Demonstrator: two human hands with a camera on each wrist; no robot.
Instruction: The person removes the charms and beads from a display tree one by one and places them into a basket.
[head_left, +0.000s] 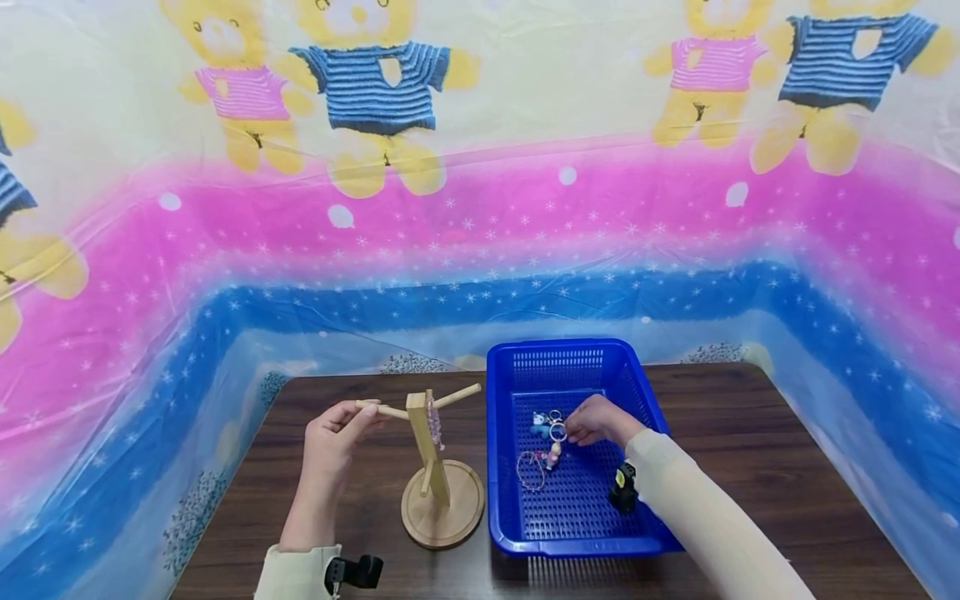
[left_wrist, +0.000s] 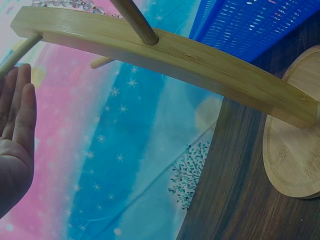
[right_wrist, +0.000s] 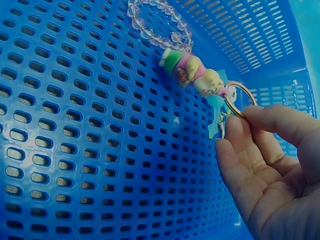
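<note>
With thumb and fingers, my left hand (head_left: 333, 442) holds the end of a peg on a wooden stand (head_left: 422, 433). In the left wrist view its fingers (left_wrist: 24, 120) look fairly straight beside that peg (left_wrist: 20, 54). A beaded bracelet (head_left: 435, 423) hangs on the stand. Inside the blue basket (head_left: 517, 546), my right hand (head_left: 600, 421) pinches the gold ring (right_wrist: 231, 106) of a keychain with a small coloured figure (right_wrist: 190, 72). Near it in the basket are a clear beaded bracelet (right_wrist: 145, 33) and a blue figure keychain (head_left: 539, 427), partly hidden in the right wrist view.
The stand's round base (head_left: 442, 529) rests on a dark wooden table (head_left: 765, 467), just left of the basket. Other pegs stick out from the post, one (head_left: 461, 395) toward the basket. A bear-printed cloth (head_left: 465, 225) hangs behind the table.
</note>
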